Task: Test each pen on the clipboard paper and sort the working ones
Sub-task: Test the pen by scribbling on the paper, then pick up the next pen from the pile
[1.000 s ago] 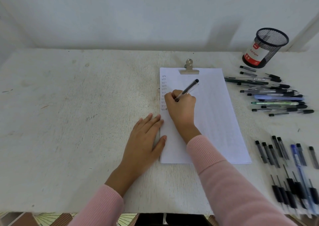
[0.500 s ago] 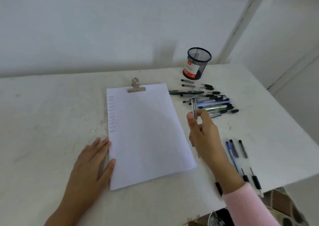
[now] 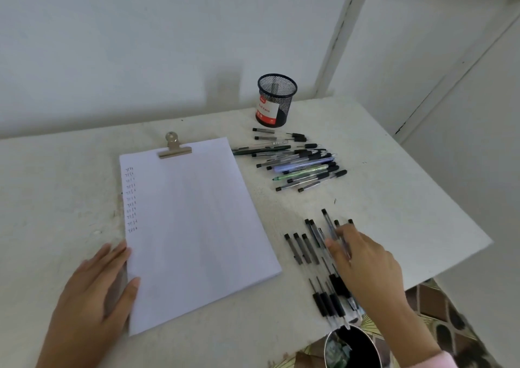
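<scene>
The clipboard paper [image 3: 194, 227] lies in the middle of the white table, with a column of test marks down its left edge and a metal clip [image 3: 174, 147] at the top. My left hand [image 3: 95, 291] rests flat on the paper's lower left corner. My right hand [image 3: 365, 263] is over the row of pens [image 3: 302, 248] at the near right and holds a clear black-capped pen [image 3: 329, 225] between thumb and fingers, low over that row. A loose pile of pens [image 3: 298, 165] lies at the far right.
A black mesh pen cup [image 3: 275, 100] with a red label stands beyond the far pile. A dark round container [image 3: 351, 348] sits below the table's front edge. The table's right edge [image 3: 450, 204] runs close past the pens. A white wall stands behind.
My right hand lifted the pen off the paper, carried it right and down to the near row of pens. The view swung right. My left hand stayed on the paper's corner.
</scene>
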